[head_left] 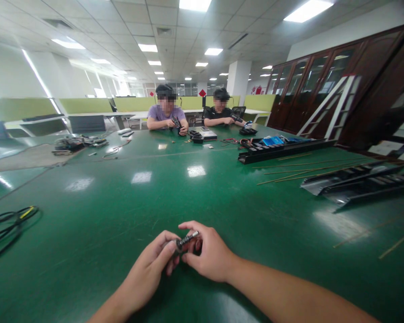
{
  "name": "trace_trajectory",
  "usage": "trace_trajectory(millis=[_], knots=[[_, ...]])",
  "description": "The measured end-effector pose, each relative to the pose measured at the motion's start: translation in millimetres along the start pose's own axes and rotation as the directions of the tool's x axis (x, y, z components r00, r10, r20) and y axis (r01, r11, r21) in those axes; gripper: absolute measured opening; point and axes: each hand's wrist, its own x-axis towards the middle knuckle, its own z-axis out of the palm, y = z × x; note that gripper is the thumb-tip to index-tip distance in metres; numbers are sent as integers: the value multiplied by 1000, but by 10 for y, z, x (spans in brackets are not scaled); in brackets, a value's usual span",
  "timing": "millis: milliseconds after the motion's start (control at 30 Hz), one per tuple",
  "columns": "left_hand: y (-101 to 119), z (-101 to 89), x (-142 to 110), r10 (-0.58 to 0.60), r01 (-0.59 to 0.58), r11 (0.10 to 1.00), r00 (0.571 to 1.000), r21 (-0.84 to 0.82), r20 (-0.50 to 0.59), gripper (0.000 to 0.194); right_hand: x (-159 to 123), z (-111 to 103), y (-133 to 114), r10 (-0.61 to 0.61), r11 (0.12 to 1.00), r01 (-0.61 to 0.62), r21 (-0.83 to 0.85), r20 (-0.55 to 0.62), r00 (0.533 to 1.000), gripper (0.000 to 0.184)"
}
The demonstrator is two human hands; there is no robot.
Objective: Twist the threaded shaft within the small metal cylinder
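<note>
In the head view, my left hand [155,259] pinches a small metal shaft part [186,240] between thumb and fingers. The part has a dark, rounded base and a slim stepped rod with a bright tip, tilted up to the right. Its lower end is hidden by my left fingers. Close against it on the right is my right hand [211,253], thumb and index finger apart around the rod, the other fingers curled behind it. Whether those curled fingers touch the rod is not plain. Both hands are just above the green tabletop [121,215].
A coiled black cable [10,229] lies at left. On the right are black metal channels [360,184], thin rods [289,175] and a longer black rail [283,150]. Two people sit across the table, each handling a dark tool. Electronic parts [72,143] are heaped far left.
</note>
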Motion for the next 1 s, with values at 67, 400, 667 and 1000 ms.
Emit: trace_trajectory(millis=[67, 400, 667, 1000], knots=[[-8, 21, 8, -10, 10, 1000, 1000, -9, 30, 43, -2, -1, -2, -6, 1000, 6, 0, -9, 1000, 52], [-4, 8, 2, -19, 19, 1000, 999, -8, 37, 48, -9, -10, -9, -15, 1000, 15, 0, 3, 1000, 44], [-94, -22, 36, 81, -89, 995, 987, -54, -141, 26, 32, -33, 13, 47, 997, -48, 55, 23, 999, 48], [-142, -82, -7, 309, -272, 944, 928, 188, -210, 11, 34, -40, -28, 50, 996, -52, 76, 25, 998, 38]])
